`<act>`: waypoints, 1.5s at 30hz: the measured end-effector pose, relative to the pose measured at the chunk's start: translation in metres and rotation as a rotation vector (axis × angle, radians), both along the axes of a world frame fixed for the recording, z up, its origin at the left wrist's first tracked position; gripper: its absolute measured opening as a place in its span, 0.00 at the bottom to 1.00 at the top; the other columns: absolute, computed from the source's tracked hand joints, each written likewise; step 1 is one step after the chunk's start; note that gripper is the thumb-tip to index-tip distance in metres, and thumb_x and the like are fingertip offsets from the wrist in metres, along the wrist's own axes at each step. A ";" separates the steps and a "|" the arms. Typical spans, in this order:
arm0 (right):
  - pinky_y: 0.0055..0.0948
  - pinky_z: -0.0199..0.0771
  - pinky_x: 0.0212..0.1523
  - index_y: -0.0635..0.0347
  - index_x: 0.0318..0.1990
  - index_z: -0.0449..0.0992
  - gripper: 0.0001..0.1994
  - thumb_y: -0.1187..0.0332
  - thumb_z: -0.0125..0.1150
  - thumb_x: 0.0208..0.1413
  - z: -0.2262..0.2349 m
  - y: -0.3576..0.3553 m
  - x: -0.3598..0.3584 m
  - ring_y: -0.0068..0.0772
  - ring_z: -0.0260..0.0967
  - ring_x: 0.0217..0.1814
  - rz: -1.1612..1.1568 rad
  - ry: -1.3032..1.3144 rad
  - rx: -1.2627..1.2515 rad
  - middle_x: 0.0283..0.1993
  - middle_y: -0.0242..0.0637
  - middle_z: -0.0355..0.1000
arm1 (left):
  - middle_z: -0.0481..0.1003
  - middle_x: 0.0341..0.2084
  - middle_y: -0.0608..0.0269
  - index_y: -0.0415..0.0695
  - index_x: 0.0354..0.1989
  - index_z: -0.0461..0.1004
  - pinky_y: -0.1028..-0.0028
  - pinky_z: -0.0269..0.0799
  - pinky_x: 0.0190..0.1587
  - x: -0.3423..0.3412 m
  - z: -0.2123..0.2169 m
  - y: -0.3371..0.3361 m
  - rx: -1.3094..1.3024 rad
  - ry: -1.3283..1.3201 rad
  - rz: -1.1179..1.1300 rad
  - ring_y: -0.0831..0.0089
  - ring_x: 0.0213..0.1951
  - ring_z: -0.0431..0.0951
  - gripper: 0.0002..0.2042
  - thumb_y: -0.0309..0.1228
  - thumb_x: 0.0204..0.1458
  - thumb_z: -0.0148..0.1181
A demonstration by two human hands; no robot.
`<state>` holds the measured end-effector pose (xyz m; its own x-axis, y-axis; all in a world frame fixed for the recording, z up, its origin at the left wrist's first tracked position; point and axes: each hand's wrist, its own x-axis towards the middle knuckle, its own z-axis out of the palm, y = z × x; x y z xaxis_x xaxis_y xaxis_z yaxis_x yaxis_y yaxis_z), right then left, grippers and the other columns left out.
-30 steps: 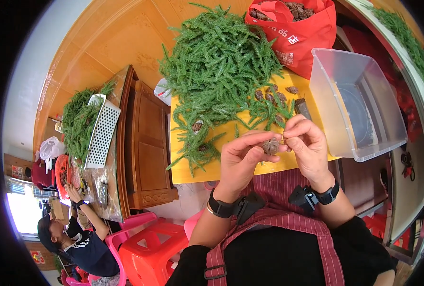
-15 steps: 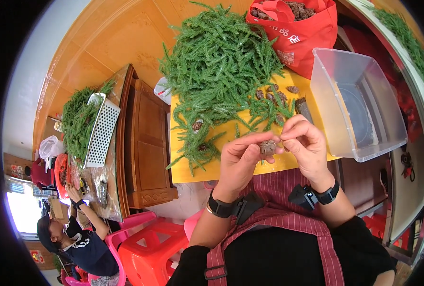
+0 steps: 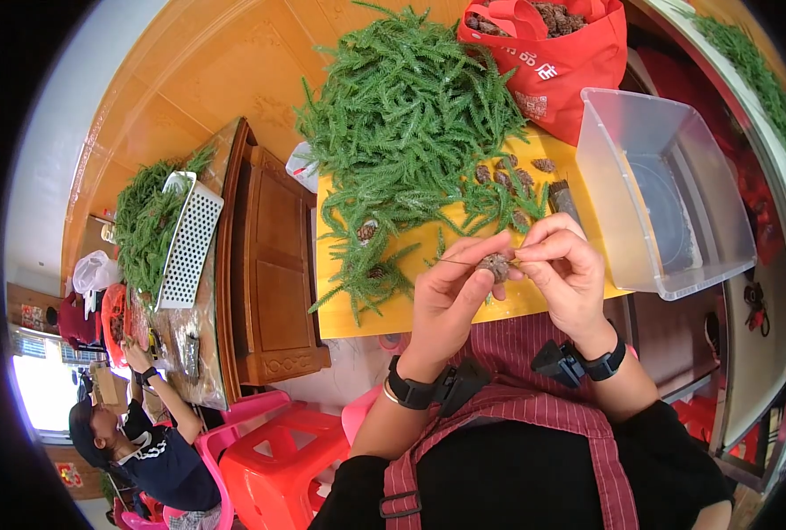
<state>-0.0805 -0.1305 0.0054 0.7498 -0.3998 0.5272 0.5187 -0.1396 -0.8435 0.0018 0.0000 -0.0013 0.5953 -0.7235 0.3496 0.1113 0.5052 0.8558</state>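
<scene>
A small brown pine cone point(image 3: 496, 266) is pinched between the thumb and fingers of my left hand point(image 3: 450, 302) above the near edge of the yellow table point(image 3: 384, 324). From the cone's left side a thin dark wire point(image 3: 451, 261) sticks out past my fingers. Close on the cone's right, my right hand point(image 3: 567, 274) is closed in a pinch on a thin end of wire, partly hidden by the fingertips. Just beyond my hands lie green artificial pine sprigs point(image 3: 490, 208) and loose pine cones point(image 3: 502, 178).
A big heap of green sprigs point(image 3: 411, 115) covers the far table. Behind it stands a red bag point(image 3: 570, 75) of pine cones; a clear plastic bin point(image 3: 676, 203) is at right. A bundle of dark wires point(image 3: 563, 201) lies alongside. Left, a co-worker point(image 3: 159, 459) sits at another table.
My left fingers have shifted on the cone, which is turned slightly. My right fingertips have come nearer its right side, pinching the wire there. The co-worker has barely moved.
</scene>
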 end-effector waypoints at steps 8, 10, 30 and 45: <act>0.21 0.71 0.35 0.64 0.33 0.74 0.03 0.79 0.56 0.50 0.001 0.000 0.000 0.24 0.70 0.32 -0.020 0.018 -0.040 0.39 0.37 0.63 | 0.69 0.38 0.60 0.35 0.48 0.68 0.82 0.66 0.33 0.003 -0.001 0.005 0.075 -0.010 -0.033 0.78 0.36 0.72 0.13 0.24 0.55 0.47; 0.21 0.71 0.35 0.65 0.32 0.74 0.03 0.79 0.56 0.50 0.003 0.000 0.000 0.25 0.70 0.32 -0.015 0.030 -0.058 0.38 0.37 0.63 | 0.69 0.37 0.61 0.36 0.48 0.69 0.82 0.66 0.33 0.004 0.000 0.006 0.094 -0.016 -0.043 0.79 0.35 0.72 0.13 0.25 0.55 0.47; 0.24 0.68 0.40 0.63 0.32 0.70 0.02 0.79 0.55 0.51 -0.002 0.000 -0.003 0.26 0.66 0.37 -0.017 0.063 -0.127 0.37 0.39 0.66 | 0.70 0.36 0.61 0.36 0.50 0.68 0.84 0.63 0.32 0.004 0.001 0.005 0.073 0.014 -0.062 0.79 0.34 0.71 0.15 0.25 0.54 0.51; 0.24 0.71 0.37 0.63 0.31 0.72 0.02 0.78 0.57 0.49 0.005 -0.007 -0.007 0.28 0.67 0.36 0.002 0.091 -0.205 0.36 0.41 0.66 | 0.70 0.36 0.63 0.37 0.51 0.68 0.83 0.63 0.32 0.009 0.005 0.011 0.154 -0.013 -0.154 0.82 0.31 0.68 0.15 0.24 0.54 0.49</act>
<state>-0.0878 -0.1373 0.0105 0.7989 -0.2898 0.5271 0.4420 -0.3117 -0.8411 0.0113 0.0109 0.0037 0.4700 -0.8509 0.2348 0.1654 0.3462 0.9235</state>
